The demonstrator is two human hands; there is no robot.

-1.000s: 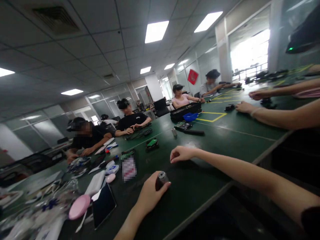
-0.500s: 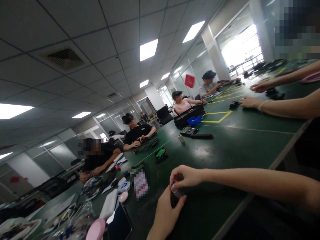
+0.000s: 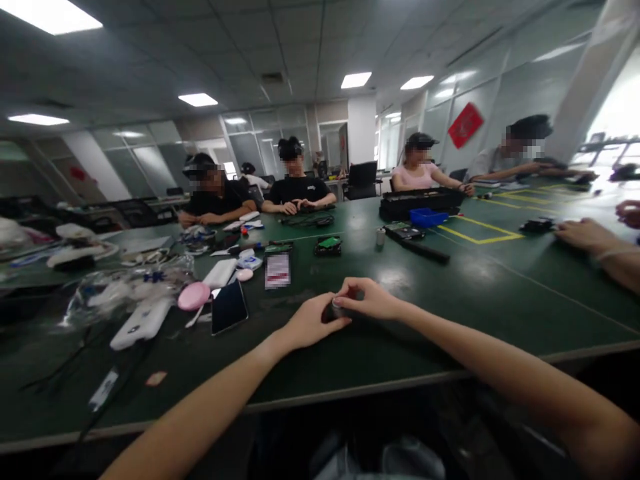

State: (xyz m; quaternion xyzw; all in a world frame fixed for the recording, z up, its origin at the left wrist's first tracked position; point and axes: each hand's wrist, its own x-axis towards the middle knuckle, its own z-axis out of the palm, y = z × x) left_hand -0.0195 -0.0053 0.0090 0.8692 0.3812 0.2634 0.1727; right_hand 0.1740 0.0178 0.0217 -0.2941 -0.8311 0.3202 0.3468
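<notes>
A small grey metal-looking cylinder [image 3: 337,308] sits between my hands, low over the green table [image 3: 425,313]. My left hand [image 3: 313,323] curls around its side, thumb in front. From the right, the fingertips of my right hand [image 3: 369,298] pinch at its top. Most of the cylinder is hidden by the fingers. A similar small cylinder [image 3: 381,237] stands upright farther back. Near it lie an open hard drive [image 3: 404,231] and a black bar [image 3: 425,251]. A device with a green circuit board [image 3: 328,245] rests beyond my hands.
To the left are a dark tablet [image 3: 230,308], a pink round case [image 3: 194,296], plastic bags [image 3: 115,293] and a white device [image 3: 141,323]. A blue tray [image 3: 429,217] stands before a black box [image 3: 395,205]. Several people sit around the table; a co-worker's hand [image 3: 580,233] rests at right.
The view has levelled and swung left, showing more of the clutter and both my forearms. Both hands stay closed around the small cylinder.
</notes>
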